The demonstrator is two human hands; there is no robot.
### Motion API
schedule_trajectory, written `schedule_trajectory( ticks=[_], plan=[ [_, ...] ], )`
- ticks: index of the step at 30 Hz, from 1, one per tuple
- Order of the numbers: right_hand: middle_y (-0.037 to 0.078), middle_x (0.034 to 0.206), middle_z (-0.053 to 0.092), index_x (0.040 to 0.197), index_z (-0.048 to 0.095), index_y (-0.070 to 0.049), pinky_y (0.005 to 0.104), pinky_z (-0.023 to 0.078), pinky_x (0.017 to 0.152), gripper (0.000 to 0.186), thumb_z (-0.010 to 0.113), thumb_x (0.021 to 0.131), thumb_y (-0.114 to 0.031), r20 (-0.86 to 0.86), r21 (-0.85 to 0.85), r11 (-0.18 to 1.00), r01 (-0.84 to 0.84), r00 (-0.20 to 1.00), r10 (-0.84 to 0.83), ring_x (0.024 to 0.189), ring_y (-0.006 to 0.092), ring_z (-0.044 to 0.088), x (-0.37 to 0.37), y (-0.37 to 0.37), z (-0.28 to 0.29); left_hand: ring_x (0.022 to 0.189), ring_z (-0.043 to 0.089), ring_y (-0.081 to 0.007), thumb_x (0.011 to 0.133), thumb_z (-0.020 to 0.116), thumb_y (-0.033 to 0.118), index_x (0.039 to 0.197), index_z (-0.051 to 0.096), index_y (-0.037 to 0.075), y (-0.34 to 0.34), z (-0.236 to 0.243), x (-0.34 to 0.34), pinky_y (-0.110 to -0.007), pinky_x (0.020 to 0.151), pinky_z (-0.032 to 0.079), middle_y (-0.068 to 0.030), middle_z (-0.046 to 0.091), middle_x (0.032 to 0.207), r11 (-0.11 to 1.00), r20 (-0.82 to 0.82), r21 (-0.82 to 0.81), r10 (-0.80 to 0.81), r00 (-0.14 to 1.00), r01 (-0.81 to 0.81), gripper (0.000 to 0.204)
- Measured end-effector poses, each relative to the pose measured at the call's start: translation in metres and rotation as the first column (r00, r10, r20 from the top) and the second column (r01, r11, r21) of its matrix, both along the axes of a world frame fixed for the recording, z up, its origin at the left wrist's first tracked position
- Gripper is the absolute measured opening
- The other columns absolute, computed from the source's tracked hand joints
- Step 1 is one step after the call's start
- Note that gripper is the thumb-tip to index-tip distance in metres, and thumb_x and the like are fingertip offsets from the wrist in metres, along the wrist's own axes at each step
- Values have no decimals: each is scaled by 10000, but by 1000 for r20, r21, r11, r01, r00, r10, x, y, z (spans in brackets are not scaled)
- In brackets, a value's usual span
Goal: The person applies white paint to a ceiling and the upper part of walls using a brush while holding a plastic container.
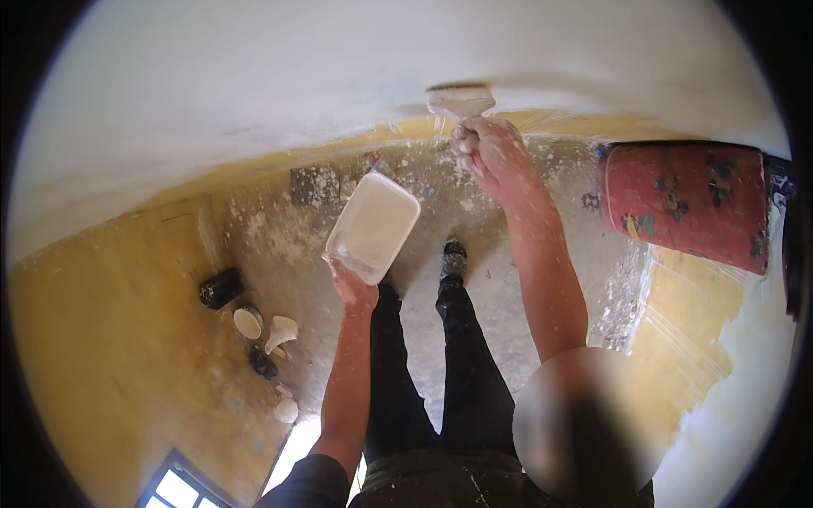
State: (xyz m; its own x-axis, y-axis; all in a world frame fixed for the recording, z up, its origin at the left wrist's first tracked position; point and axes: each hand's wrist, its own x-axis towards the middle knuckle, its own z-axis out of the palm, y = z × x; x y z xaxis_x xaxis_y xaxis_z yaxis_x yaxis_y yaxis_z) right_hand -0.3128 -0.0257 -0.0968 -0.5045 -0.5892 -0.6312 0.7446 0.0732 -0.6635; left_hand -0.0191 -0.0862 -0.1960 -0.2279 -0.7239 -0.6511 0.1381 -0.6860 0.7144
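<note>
My right hand is closed round the handle of a wide, flat paintbrush spattered with white. The brush's bristle edge meets the white-coated wall, just above a yellow strip at its lower part. In my left hand is a white rectangular plastic tub, gripped at its near end and tilted. A pale coating covers the inside of the tub; how much it holds I cannot tell. White flecks dot my right hand and forearm.
At the right stands a red, stained box-like object. White splashes mark the floor. By the yellow left wall lie a black object, a round white piece and several scraps. A window shows at lower left.
</note>
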Motion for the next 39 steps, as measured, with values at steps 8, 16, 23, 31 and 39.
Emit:
schedule_trajectory(
  ticks=[8,16,23,31,39],
  plan=[
    [8,648,479,1001,516,-59,208,329,391,333,503,925,-383,-371,-207,978,-39,928,-42,466,67,426,50,42,93,1268,372,-297,970,297,453,1390,266,67,4,7,7,-429,1051,322,-110,357,1387,1000,-71,3,-16,997,16,572],
    [-27,611,467,881,533,-77,199,325,444,456,476,900,-529,-488,-159,987,-31,871,-52,487,41,388,-1,-10,-129,1275,363,-285,959,287,498,1399,262,80,-2,0,18,-430,1056,313,-96,346,1400,1000,0,21,-14,1000,14,607],
    [-29,613,474,972,566,-77,203,316,390,444,480,905,-507,-267,-44,999,3,964,-15,456,43,386,34,-15,-207,1288,345,-265,953,252,527,1415,254,106,-5,0,43,-421,1067,289,-93,332,1410,996,23,91,-25,999,22,625],
    [-13,601,482,872,534,-83,228,340,371,301,459,938,-368,-27,174,985,-9,1000,14,443,87,423,75,-5,-220,1278,357,-258,941,273,549,1410,264,99,-12,13,48,-402,1052,317,-78,333,1410,996,-49,80,-32,998,36,650],
    [6,649,479,842,525,-38,227,356,412,191,476,917,-206,77,-73,997,20,997,-15,456,94,416,44,-64,-81,1306,312,-274,938,265,564,1431,218,108,-26,34,43,-437,1066,276,-88,286,1435,997,42,67,-34,999,31,673]
  ],
)
